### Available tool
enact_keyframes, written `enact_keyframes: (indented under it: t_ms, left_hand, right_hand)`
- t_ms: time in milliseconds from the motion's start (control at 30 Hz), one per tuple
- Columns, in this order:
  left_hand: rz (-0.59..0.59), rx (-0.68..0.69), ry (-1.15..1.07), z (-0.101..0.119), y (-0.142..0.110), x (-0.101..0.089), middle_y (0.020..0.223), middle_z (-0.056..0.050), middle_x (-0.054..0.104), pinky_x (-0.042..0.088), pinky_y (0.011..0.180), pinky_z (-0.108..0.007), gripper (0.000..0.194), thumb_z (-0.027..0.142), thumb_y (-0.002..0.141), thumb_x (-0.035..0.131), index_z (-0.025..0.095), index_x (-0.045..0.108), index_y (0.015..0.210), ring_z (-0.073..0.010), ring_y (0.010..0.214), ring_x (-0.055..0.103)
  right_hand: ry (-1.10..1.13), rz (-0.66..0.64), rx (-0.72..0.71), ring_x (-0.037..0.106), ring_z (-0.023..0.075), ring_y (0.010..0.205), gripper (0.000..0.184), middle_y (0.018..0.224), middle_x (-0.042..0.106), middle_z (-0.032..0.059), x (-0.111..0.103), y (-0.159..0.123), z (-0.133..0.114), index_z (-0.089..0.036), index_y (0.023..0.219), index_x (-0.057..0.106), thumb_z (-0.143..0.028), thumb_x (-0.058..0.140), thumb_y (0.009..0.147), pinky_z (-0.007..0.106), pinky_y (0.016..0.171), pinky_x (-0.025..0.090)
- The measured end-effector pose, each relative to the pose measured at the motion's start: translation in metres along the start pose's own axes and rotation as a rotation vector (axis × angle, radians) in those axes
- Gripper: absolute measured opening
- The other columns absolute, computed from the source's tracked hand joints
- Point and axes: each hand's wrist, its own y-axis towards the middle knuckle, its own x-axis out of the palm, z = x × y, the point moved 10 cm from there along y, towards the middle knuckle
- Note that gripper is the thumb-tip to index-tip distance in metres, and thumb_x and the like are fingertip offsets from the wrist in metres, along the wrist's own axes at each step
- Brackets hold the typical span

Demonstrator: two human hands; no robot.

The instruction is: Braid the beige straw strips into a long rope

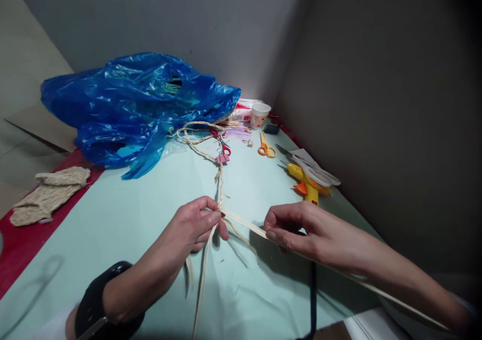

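Observation:
A pale straw-like braid (221, 183) runs toward me from a pink binder clip (222, 158) on the table. My left hand (199, 224) pinches the near end of the braid, where it parts into loose strands. Between thumb and fingers of my right hand (293, 227) is one flat strand (246, 223), drawn out to the right and running on under the forearm. Other loose strands (202, 274) hang from the left fingers toward me. Beyond the clip, a finished length of braid (196, 149) lies in loops beside red-handled scissors (226, 149).
A big blue plastic bag (139, 99) fills the back left. At the right lie a yellow glue gun (311, 187), orange scissors (265, 148) and a roll of clear tape-like material (318, 172). A paper cup (260, 115) stands at the back. A woven straw piece (50, 194) lies far left.

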Motion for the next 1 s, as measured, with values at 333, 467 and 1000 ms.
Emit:
enact_keyframes:
  t_ms: [333,467,1000]
  left_hand:
    - [0.005,-0.013,0.062,-0.002,0.001,0.000,0.064,0.001,0.062,0.007,0.044,-0.025,0.019,0.034,0.087,0.057,0.016,0.052,0.085,-0.0037,0.045,0.019]
    - [0.024,-0.024,0.066,-0.002,0.001,-0.001,0.064,0.000,0.063,0.008,0.045,-0.024,0.020,0.035,0.086,0.059,0.016,0.054,0.085,-0.0033,0.045,0.020]
    - [0.021,-0.042,0.141,-0.003,0.003,-0.003,0.065,0.001,0.061,0.010,0.042,-0.020,0.022,0.037,0.082,0.063,0.017,0.055,0.085,-0.0029,0.044,0.024]
  right_hand:
    - [-0.373,0.149,-0.060,0.047,0.0115,0.059,0.019,0.065,0.057,-0.0008,0.001,-0.015,-0.007,-0.020,0.077,0.057,-0.028,0.046,0.090,0.026,0.055,0.031]
    - [-0.437,0.176,-0.074,0.051,0.0133,0.059,0.016,0.067,0.060,0.0007,0.002,-0.020,-0.010,-0.022,0.081,0.059,-0.028,0.047,0.090,0.027,0.055,0.031]
    - [-0.389,0.223,-0.084,0.052,0.0142,0.063,0.019,0.076,0.062,0.0022,0.007,-0.025,-0.018,-0.022,0.082,0.059,-0.029,0.045,0.093,0.028,0.058,0.035]
